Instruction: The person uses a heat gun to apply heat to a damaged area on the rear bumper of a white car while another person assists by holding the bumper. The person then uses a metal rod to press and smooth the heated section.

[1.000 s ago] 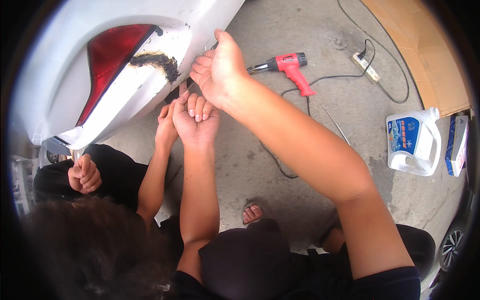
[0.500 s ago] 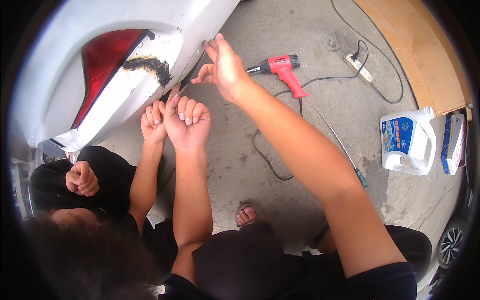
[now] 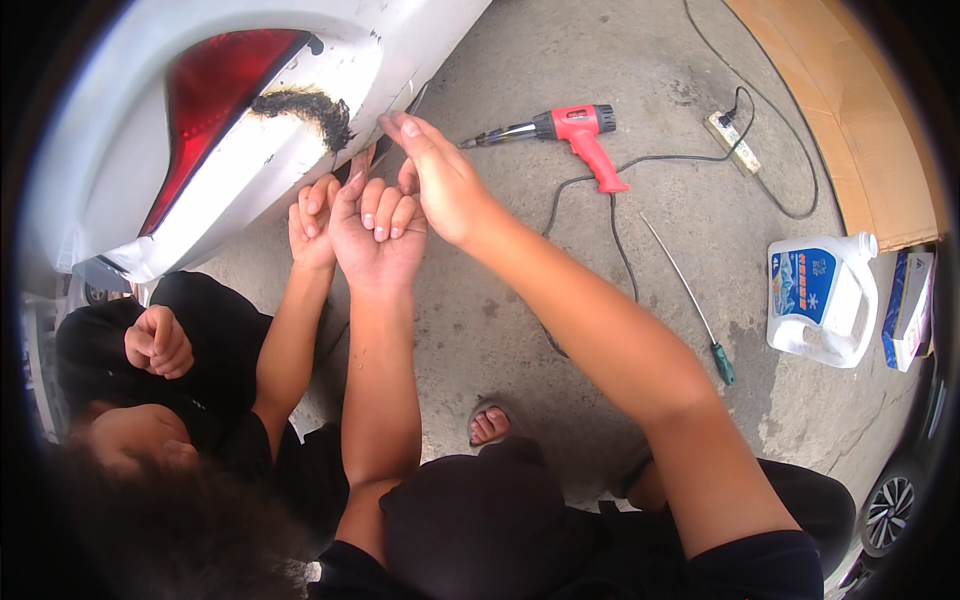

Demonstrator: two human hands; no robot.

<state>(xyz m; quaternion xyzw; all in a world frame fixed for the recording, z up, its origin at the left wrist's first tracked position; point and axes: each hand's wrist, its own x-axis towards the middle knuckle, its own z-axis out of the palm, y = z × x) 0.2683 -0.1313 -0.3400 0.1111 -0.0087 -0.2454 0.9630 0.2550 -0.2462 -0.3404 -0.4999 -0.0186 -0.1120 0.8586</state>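
A white car bumper (image 3: pixel 215 215) with a red tail light (image 3: pixel 208 105) fills the upper left. A blackened, rough scar (image 3: pixel 308 108) runs across its corner. My left hand (image 3: pixel 380 240) is palm up at the bumper's lower edge, its fingers curled and one finger reaching up to the edge; what it grips is hidden. Just right of it, my right hand (image 3: pixel 440 180) has its fingers stretched out, the tips close to the bumper edge. A co-worker's hand (image 3: pixel 315 225) touches the edge left of mine, and the co-worker's other hand (image 3: pixel 158 343) is a loose fist.
A red heat gun (image 3: pixel 582 135) lies on the concrete, nozzle toward my right hand, near a power strip (image 3: pixel 733 143). A green-handled screwdriver (image 3: pixel 722 364), white jug (image 3: pixel 822 300) and small box (image 3: pixel 908 310) are to the right. Cardboard (image 3: pixel 850 120) stands behind them.
My right hand has come down and left, closer to my left hand, uncovering the heat gun's nozzle. My left hand keeps its curled pose at the edge. The whole view has shifted slightly.
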